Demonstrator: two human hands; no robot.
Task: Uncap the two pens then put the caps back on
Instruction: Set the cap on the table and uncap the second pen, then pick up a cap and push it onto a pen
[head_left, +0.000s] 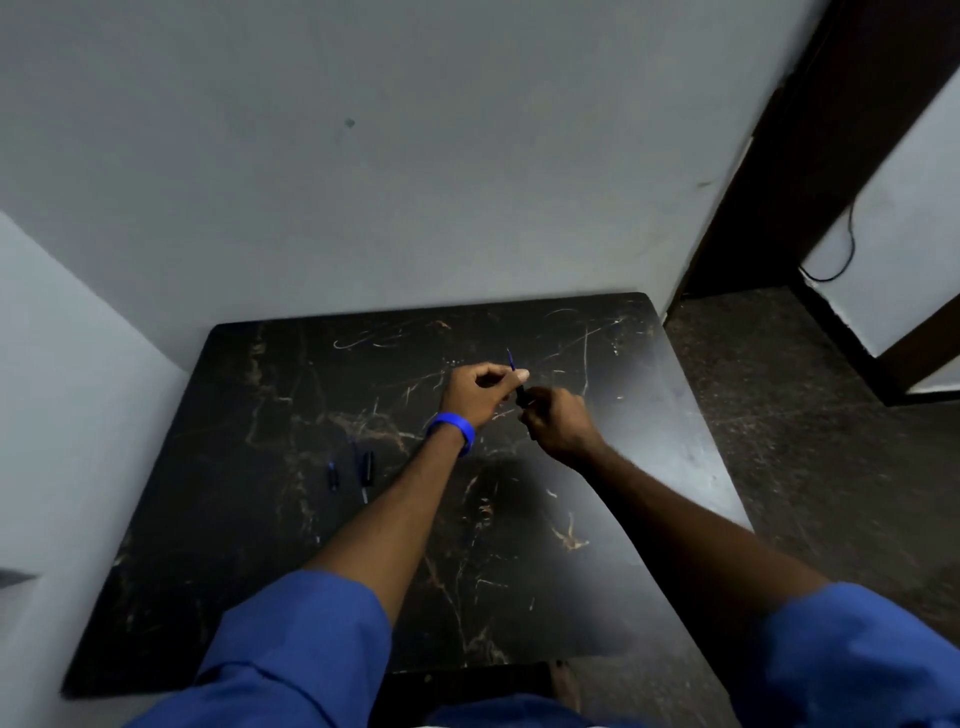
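The table is a dark slab with rounded far corners, glossy, veined in tan like marble and scored with pale scratches. It is pushed against a smooth grey wall along its far and left edges. Over the far middle of the top, both hands meet around one pen. The left hand is curled almost shut, thumb and forefinger pinching the thin blue shaft, whose slim end pokes up above the knuckles. The right hand is also closed in a loose fist, fingertips gripping the dark lower end of the same pen just below the left hand; whether that end is a cap or the barrel is too blurred to tell. A smooth blue band rings the left wrist, and loose blue sleeves cover both upper forearms.

Left of the left forearm, toward the middle of the table, lie two small dark pieces: a short stubby one with blue trim and, just beside it, a longer dark one with a pale tip. Both lie flat, apart from the hands. Off the right edge is a speckled dark floor.
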